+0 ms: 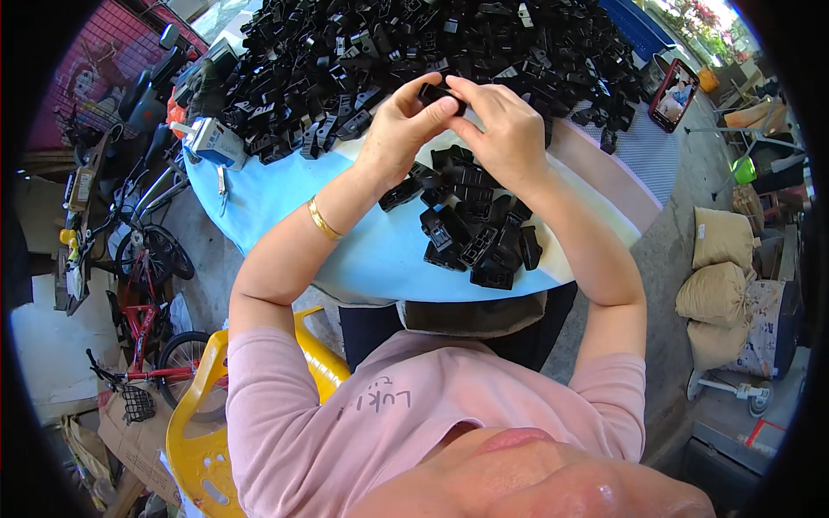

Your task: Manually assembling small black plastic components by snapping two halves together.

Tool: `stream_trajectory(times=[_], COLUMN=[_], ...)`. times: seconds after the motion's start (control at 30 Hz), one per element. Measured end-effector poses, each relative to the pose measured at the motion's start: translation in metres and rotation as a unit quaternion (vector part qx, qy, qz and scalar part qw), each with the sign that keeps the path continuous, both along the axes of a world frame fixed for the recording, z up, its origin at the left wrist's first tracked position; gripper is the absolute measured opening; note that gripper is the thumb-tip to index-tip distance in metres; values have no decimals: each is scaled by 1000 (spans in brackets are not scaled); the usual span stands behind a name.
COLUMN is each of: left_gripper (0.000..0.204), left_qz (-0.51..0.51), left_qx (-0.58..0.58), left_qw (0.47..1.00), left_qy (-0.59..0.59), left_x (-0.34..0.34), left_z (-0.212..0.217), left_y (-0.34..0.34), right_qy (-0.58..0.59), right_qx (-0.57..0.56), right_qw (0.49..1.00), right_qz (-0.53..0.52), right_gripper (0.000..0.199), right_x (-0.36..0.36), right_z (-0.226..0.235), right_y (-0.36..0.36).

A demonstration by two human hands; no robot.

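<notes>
Between my two hands, above the table, is a small black plastic part [442, 97]. My left hand [408, 125] pinches it from the left, thumb and fingers closed on it. From the right, my right hand [501, 129] grips the same part with thumb and forefinger. Fingers cover much of it, so its exact shape is hidden. Just below my hands lies a small pile of similar black plastic parts [475, 226] on the light blue cloth. Beyond my hands a large heap of black parts [345, 52] covers the far side of the table.
The round table's cloth [285, 224] ends close to my lap. A carton [216, 142] and a small metal tool [223, 190] sit at the left edge. A phone [673, 95] stands at the right. A yellow chair [194, 423] and red bicycle [142, 324] are leftward, sacks [717, 293] rightward.
</notes>
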State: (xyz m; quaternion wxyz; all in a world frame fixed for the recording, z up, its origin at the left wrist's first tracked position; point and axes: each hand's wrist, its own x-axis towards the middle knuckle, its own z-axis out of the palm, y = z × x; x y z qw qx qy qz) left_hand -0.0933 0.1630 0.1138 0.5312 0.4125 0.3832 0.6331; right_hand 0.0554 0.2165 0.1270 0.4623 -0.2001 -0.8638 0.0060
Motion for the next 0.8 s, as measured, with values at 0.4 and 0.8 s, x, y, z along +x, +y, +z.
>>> stream_trajectory(times=[0.4, 0.8], left_gripper=[29, 35], left_qz=[16, -92], left_qx=[201, 430], left_qw=[940, 748], left_qy=[276, 497], left_x=[19, 13], left_z=[24, 24], left_y=[-35, -30], right_qy=[82, -225], right_qx=[-259, 37], right_qw=[962, 973], right_qz=[-4, 33], right_gripper=[23, 20], right_x=[15, -49], right_z=[0, -4], right_y=[56, 68])
